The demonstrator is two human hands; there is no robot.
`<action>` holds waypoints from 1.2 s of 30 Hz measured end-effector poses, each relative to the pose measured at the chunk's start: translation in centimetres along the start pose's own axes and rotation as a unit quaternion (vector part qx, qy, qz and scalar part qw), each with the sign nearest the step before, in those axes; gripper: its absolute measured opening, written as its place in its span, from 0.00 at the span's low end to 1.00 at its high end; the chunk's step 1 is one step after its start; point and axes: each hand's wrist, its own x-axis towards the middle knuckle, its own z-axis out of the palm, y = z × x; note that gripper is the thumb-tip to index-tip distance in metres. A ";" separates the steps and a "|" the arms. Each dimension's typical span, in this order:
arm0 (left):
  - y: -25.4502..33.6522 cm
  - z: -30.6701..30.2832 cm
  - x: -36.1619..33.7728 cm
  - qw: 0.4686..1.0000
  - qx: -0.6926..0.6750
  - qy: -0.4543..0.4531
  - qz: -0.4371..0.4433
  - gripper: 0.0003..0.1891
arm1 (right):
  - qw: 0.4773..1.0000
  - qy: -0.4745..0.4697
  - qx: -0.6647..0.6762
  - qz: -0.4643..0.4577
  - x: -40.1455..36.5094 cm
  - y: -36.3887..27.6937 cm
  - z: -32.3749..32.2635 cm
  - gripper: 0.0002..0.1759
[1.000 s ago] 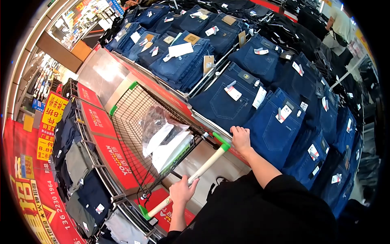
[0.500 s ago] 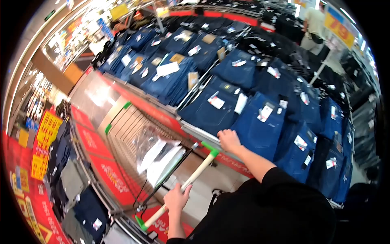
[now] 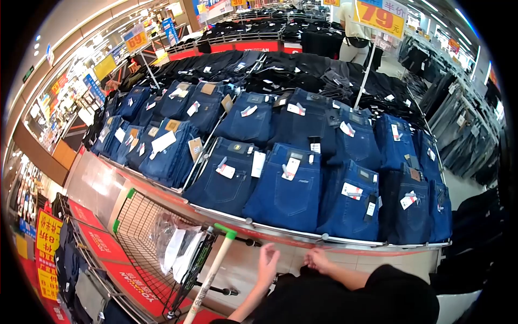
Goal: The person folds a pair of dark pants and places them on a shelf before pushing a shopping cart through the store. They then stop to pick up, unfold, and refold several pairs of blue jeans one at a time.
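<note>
My left hand is off the cart handle, raised just right of it, fingers bent but apart and holding nothing. My right hand is close in front of my body, beside the black shirt. Its fingers are curled together, and whatever they may hold is hidden. Just beyond both hands is the front edge of a display table with folded blue jeans in rows, white tags on top. The shopping cart at left carries a clear plastic package with white inside.
A red-sided display with folded clothes runs along the cart's left. Price signs stand on poles above the jeans. Hanging trousers line the right side. A person stands at the back. Tiled floor shows ahead of the cart.
My left hand has let go of the cart handle and moved right. My right hand has drawn back from the table edge toward my body. The view has turned right, shifting the cart left.
</note>
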 end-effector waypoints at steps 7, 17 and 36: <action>-5.8 6.4 1.5 0.813 -0.354 0.044 -0.461 0.20 | 0.818 -0.051 0.572 0.025 -0.7 1.1 -6.9 0.23; -8.0 11.2 8.6 0.882 -0.343 0.147 -0.287 0.56 | 0.746 -0.029 0.664 0.049 -0.9 -1.5 -10.0 0.35; -6.1 12.8 15.4 0.796 -0.250 0.505 -0.224 0.41 | 0.700 0.018 0.664 0.261 -0.8 0.2 -17.8 0.18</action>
